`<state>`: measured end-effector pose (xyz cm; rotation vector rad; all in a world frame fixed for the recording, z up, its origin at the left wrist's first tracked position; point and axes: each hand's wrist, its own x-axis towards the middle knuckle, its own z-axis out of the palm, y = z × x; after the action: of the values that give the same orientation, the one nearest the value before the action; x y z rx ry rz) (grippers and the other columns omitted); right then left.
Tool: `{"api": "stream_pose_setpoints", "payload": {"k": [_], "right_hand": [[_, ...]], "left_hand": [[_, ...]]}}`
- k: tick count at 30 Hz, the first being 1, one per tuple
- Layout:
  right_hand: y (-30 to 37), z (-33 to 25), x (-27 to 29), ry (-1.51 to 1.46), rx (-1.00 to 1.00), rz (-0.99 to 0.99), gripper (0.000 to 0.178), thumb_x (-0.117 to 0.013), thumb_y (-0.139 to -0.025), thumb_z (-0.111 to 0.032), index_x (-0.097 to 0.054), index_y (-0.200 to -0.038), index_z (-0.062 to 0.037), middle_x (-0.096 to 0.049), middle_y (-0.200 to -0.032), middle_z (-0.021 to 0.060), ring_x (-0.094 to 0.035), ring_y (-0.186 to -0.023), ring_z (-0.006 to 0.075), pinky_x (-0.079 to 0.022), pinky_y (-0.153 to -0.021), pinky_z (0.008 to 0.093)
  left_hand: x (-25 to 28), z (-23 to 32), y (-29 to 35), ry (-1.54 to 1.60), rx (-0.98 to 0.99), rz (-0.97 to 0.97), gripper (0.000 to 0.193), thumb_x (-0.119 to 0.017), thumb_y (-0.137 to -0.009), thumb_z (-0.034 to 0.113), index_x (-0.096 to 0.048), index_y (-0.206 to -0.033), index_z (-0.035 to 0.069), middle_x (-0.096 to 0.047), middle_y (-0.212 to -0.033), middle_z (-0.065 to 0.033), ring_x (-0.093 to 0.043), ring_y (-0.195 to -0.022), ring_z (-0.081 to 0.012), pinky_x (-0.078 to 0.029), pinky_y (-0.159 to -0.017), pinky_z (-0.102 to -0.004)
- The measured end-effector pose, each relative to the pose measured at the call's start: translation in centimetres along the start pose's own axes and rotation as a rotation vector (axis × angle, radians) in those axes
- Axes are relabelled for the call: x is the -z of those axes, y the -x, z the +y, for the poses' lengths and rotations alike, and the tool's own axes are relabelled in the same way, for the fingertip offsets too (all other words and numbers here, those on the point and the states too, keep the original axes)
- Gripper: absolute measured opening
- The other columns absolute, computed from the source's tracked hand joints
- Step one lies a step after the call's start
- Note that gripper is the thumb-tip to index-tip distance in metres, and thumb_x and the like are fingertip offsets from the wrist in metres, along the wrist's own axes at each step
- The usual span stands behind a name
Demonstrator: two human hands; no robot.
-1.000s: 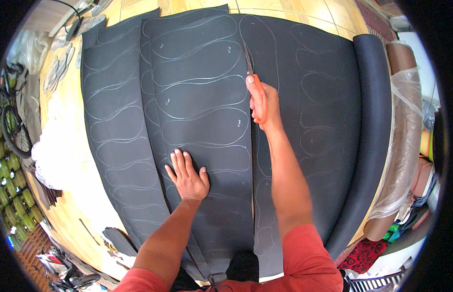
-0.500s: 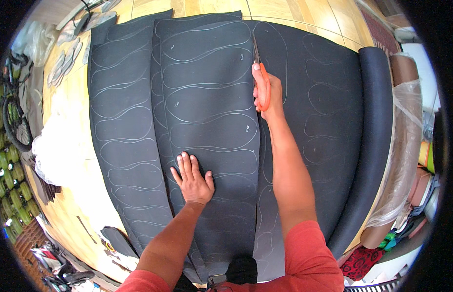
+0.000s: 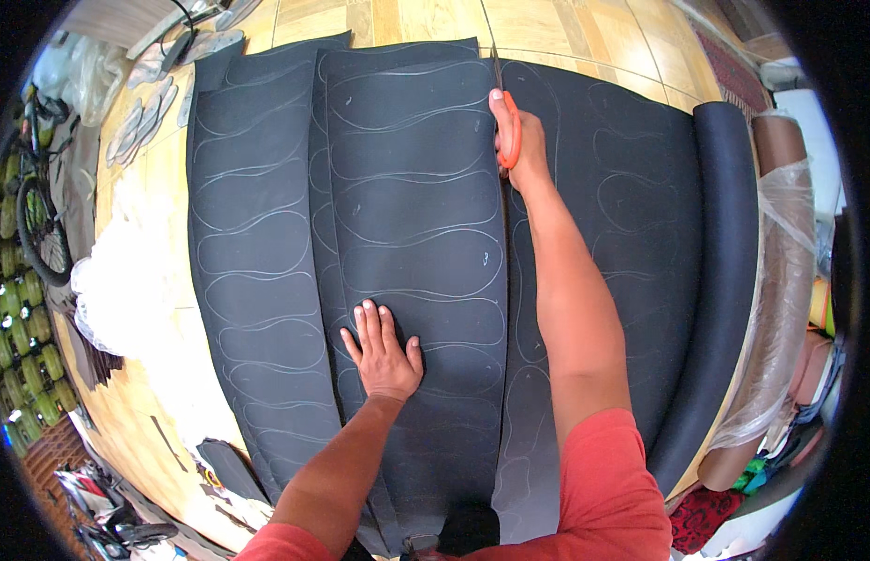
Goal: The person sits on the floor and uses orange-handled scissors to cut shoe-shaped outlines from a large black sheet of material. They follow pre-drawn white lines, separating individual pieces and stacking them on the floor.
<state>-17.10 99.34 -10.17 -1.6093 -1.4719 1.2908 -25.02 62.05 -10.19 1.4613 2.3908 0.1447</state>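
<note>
My right hand (image 3: 530,148) grips a pair of scissors (image 3: 514,131) with orange handles at the far end of a black sheet. Its dark blades point away from me and reach the sheet's far edge. A long cut line runs back from there toward me. To its left lies a black strip (image 3: 416,210) drawn with pale sole-shaped outlines. My left hand (image 3: 386,360) lies flat on that strip, fingers spread. On the right of the cut, the wider black sheet (image 3: 641,309) carries similar, fainter outlines.
More outlined black strips (image 3: 257,238) overlap on the left. A thick black roll (image 3: 720,280) borders the sheet on the right, beside a brown roll (image 3: 781,215) in clear plastic. Grey sole-shaped pieces (image 3: 145,117) lie on the tiled floor (image 3: 585,33). A bicycle wheel (image 3: 42,229) stands far left.
The scissors in my right hand have moved away from me along the cut, up to the far edge. My left hand stays flat at about the same spot. The whole view has shifted slightly.
</note>
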Motion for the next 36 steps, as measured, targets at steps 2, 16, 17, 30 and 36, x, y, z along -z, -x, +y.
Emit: {"api": "stream_pose_setpoints", "payload": {"k": [2, 16, 17, 30, 36], "right_hand": [[0.0, 0.5, -0.5, 0.059, 0.016, 0.015, 0.073, -0.052, -0.090, -0.065, -0.049, -0.053, -0.0029, -0.050, -0.052, 0.0099, -0.058, -0.055, 0.0230, -0.045, -0.057, 0.0389], [32.9, 11.0, 10.1, 0.422, 0.193, 0.222, 0.056, -0.083, -0.074, -0.034, -0.058, -0.110, 0.0007, -0.062, -0.082, 0.0160, -0.063, -0.075, 0.0368, -0.049, -0.066, 0.0437], [37.4, 12.1, 11.8, 0.578, 0.070, 0.149, 0.058, -0.083, -0.074, -0.033, -0.056, -0.111, 0.0027, -0.060, -0.083, 0.0172, -0.062, -0.074, 0.0376, -0.049, -0.066, 0.0453], [61.0, 25.7, 16.5, 0.767, 0.275, 0.277, 0.056, -0.067, -0.080, -0.045, -0.055, -0.112, -0.0007, -0.053, -0.103, 0.0188, -0.051, -0.098, 0.0371, -0.036, -0.087, 0.0521], [60.3, 24.1, 16.7, 0.704, 0.268, 0.313, 0.054, -0.067, -0.082, -0.043, -0.056, -0.114, -0.0012, -0.057, -0.107, 0.0177, -0.053, -0.105, 0.0367, -0.038, -0.090, 0.0500]], "left_hand": [[0.1, 0.0, -0.1, -0.005, 0.001, 0.011, 0.071, -0.053, -0.090, 0.031, -0.029, -0.146, -0.005, -0.018, -0.158, -0.0225, -0.011, -0.149, -0.0373, -0.002, -0.117, -0.0589], [-0.4, 0.3, 0.4, -0.042, -0.009, 0.100, 0.070, -0.050, -0.092, 0.035, -0.030, -0.148, -0.001, -0.018, -0.159, -0.0185, -0.010, -0.150, -0.0329, -0.004, -0.118, -0.0582], [-0.5, 0.3, 0.4, -0.039, -0.007, 0.109, 0.069, -0.050, -0.092, 0.035, -0.030, -0.148, -0.001, -0.018, -0.159, -0.0184, -0.010, -0.150, -0.0329, -0.004, -0.118, -0.0582], [-0.1, -2.1, 4.4, 0.117, -0.232, 0.259, 0.081, -0.059, -0.090, 0.042, -0.025, -0.150, 0.000, -0.017, -0.158, -0.0234, -0.014, -0.148, -0.0381, -0.009, -0.117, -0.0579], [-1.1, -1.6, 37.1, -0.132, 0.106, -0.631, 0.130, -0.078, -0.068, 0.062, -0.001, -0.154, 0.002, 0.006, -0.157, -0.0333, 0.003, -0.145, -0.0516, -0.006, -0.110, -0.0711]]}}
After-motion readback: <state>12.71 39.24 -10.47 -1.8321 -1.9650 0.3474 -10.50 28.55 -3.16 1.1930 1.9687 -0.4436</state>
